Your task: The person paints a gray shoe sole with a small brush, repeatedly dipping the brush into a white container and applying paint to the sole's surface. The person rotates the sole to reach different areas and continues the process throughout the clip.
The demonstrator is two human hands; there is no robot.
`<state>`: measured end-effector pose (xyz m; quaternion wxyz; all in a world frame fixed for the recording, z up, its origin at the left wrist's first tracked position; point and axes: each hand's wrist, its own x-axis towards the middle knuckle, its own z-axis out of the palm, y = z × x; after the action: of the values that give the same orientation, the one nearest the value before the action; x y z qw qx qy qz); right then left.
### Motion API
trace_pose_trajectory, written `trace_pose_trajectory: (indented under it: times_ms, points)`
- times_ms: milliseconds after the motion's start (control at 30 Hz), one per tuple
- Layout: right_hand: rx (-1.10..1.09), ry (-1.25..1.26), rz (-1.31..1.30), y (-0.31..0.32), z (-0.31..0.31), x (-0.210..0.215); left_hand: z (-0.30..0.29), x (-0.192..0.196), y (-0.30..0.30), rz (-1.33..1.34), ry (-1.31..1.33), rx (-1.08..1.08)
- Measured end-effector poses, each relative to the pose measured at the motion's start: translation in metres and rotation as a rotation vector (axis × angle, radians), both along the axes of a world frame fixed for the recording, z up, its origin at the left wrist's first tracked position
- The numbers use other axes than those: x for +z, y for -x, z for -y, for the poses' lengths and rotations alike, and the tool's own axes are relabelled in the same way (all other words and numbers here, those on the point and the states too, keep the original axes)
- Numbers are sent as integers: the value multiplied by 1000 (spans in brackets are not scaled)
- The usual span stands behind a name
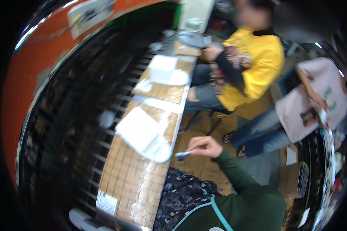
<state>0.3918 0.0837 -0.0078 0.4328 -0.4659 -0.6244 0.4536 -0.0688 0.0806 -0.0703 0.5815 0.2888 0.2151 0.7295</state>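
Note:
My right hand (pixel 206 147), at the end of a dark green sleeve, is closed in a pinch on a small brush (pixel 182 154) with a pale handle and a dark head, like a toothbrush. It hangs in the air just off the right edge of the long workbench (pixel 133 188). Nearest to it on the bench lies a white shoe (pixel 160 149), its left part meeting a bright white block-like or sheet-like piece (pixel 138 126), too washed out to tell apart. The brush does not touch the shoe. My left hand is not in view.
Farther along the bench sits another white shoe (pixel 179 77) beside a white piece (pixel 162 67). A seated person in yellow (pixel 264 65) handles a grey item (pixel 191 39). Someone in pale pink (pixel 312 100) stands right. A dark slatted rack (pixel 77 115) runs left; a cardboard box (pixel 291 181) stands right.

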Motion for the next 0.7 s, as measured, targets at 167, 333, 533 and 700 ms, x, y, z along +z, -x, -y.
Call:
trace_pose_trajectory:
  times_ms: [167,333,533,700]
  points:
    - [-299,-35,-247,22,51,-22,-24,-3,-55,10,-15,-122]
    - [-451,-20,-505,37,92,-31,-1,-5,-74,-62,-1,-201]
    - [-479,-4,-447,73,109,-12,55,-16,-26,-64,6,-140]
    - [-475,-45,-409,91,103,6,81,-29,3,-34,22,-87]
